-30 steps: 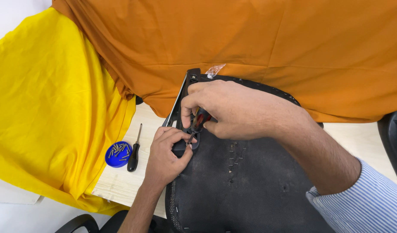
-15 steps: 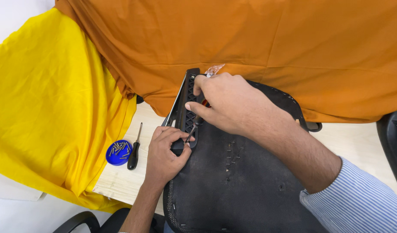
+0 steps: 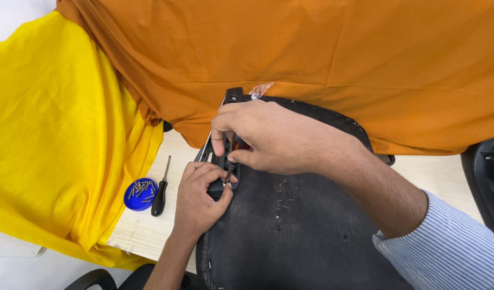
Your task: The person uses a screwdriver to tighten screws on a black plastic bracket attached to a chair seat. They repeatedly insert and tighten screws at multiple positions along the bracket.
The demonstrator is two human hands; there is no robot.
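Note:
A black upholstered chair seat lies upside down on a pale wooden table. A black plastic bracket runs along its left edge. My right hand grips a screwdriver with a red and black handle, tip down at the bracket's lower end. My left hand pinches the bracket there, fingers closed right beside the tip.
A blue lid holding several screws and a black-handled screwdriver lie on the table to the left. Yellow cloth and orange cloth drape behind. A crumpled clear plastic scrap sits by the bracket's top. Part of a black chair stands at right.
My right hand has shifted slightly along the bracket and back down toward my left hand. The left hand has stayed in place.

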